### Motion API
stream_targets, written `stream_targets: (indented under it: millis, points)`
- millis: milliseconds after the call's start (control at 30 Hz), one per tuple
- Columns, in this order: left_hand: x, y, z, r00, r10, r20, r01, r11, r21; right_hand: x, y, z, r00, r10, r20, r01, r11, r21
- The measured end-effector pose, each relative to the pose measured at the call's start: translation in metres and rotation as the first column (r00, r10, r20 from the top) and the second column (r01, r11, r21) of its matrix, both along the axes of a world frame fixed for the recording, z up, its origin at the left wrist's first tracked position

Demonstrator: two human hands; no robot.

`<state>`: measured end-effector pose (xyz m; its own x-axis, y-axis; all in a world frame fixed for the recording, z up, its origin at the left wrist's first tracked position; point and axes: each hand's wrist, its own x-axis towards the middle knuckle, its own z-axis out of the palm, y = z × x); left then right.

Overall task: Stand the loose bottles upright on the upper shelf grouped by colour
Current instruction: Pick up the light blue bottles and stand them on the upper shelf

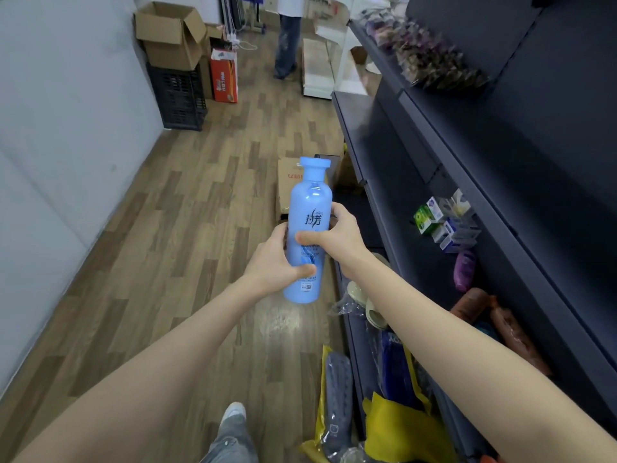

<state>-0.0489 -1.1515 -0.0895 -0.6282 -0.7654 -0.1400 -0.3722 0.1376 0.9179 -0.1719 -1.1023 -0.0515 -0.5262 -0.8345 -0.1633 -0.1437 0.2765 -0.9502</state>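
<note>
Both hands wrapped round a blue bottle (309, 228), held upright in mid-air over the floor (187, 228), left of the dark shelves (500, 182): left hand (272, 262) low on the body, right hand (337, 233) at the middle. Probably smooth, stiff plastic, fairly heavy if full, slippery at the label; best gripped around the waist. Purple bottle (464, 270) lying on a lower shelf near its front edge. Upper shelf surface mostly out of sight; other bottles there blurred, hard to count.
</note>
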Motion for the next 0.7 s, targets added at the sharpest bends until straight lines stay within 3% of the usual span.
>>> stream_targets:
  millis: [367,700]
  points:
    - [0.006,-0.113,0.003,0.997,-0.065,0.036,0.065,0.998,-0.018,0.010,-0.105,0.000,0.996,-0.074,0.057,0.075,0.997,-0.013]
    - [-0.004,-0.153,-0.001,0.983,-0.179,0.045,0.180,0.983,-0.024,0.007,-0.131,0.000,0.985,-0.168,0.034,0.169,0.986,-0.013]
